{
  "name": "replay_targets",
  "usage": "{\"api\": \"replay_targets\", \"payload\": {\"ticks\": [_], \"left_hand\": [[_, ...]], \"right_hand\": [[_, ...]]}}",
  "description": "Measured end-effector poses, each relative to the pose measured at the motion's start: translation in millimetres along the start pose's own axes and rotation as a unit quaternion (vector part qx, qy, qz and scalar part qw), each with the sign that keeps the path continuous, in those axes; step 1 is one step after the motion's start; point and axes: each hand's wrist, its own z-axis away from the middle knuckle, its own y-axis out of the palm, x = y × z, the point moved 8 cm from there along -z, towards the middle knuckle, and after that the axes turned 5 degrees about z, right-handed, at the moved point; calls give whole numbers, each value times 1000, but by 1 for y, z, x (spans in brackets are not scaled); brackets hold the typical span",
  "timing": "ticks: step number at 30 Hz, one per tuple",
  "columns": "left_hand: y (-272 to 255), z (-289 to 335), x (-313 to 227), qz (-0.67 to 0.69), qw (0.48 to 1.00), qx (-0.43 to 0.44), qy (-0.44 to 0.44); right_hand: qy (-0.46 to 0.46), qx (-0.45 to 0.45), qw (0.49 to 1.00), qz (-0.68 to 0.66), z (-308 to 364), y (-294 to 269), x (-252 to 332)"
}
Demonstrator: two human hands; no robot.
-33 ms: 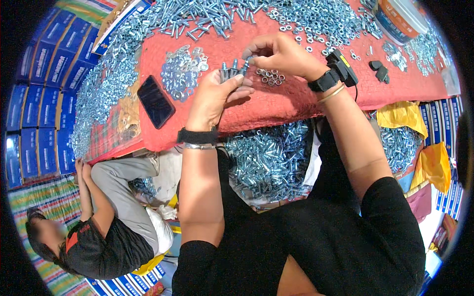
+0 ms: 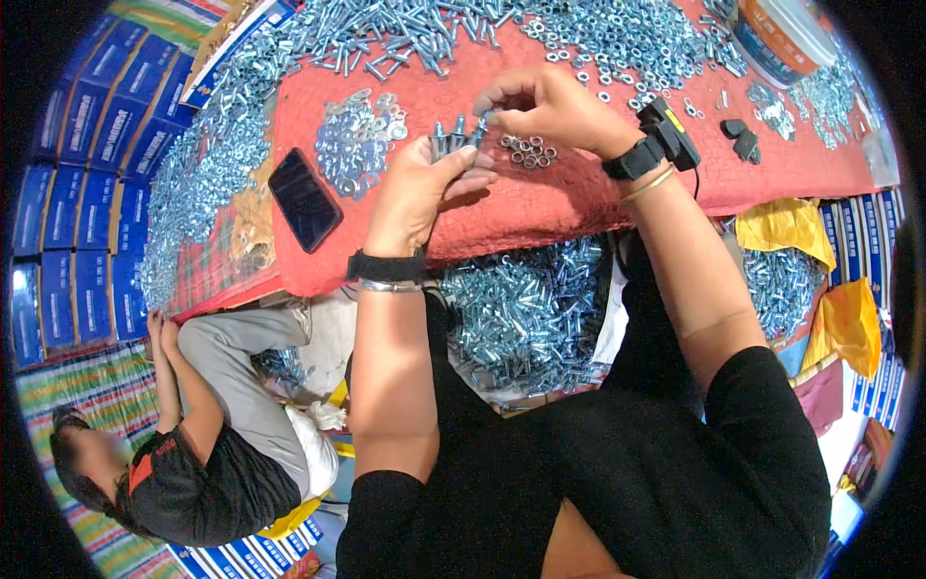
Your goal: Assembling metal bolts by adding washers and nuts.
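Note:
My left hand (image 2: 410, 193) is closed around several bolts (image 2: 458, 137), whose threaded ends stick up side by side between thumb and fingers. At the rightmost bolt's tip, the thumb and fingers of my right hand (image 2: 550, 108) pinch together; whatever small piece they hold is hidden. Just beneath that hand lies a small group of ring-shaped washers (image 2: 529, 151) on the red cloth (image 2: 463, 227). Flat washers (image 2: 352, 140) are spread to the left of my left hand.
A phone (image 2: 306, 199) lies left of my left forearm. Heaps of bolts (image 2: 386, 34) and nuts (image 2: 617, 53) cover the far side, near a bucket (image 2: 786, 43). More bolts (image 2: 526, 318) fill a container below the table edge. Another person (image 2: 212, 454) sits at left beside stacked blue boxes (image 2: 87, 222).

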Motion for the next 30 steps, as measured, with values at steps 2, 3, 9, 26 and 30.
{"api": "replay_targets", "payload": {"ticks": [2, 3, 9, 26, 30], "left_hand": [[-2, -2, 0, -8, 1000, -2, 5], [-3, -2, -1, -15, 1000, -3, 8], [2, -5, -6, -56, 998, -18, 15], [4, -3, -12, -55, 998, -29, 25], [4, -4, -13, -54, 998, -21, 32]], "right_hand": [[16, 11, 1000, -14, 0, -1, 2], [14, 12, 1000, -14, -1, -2, 4], [70, 16, 989, -128, 3, -4, -8], [53, 1, 987, -153, 2, 2, -4], [45, -12, 986, -162, 0, 1, -4]]}}
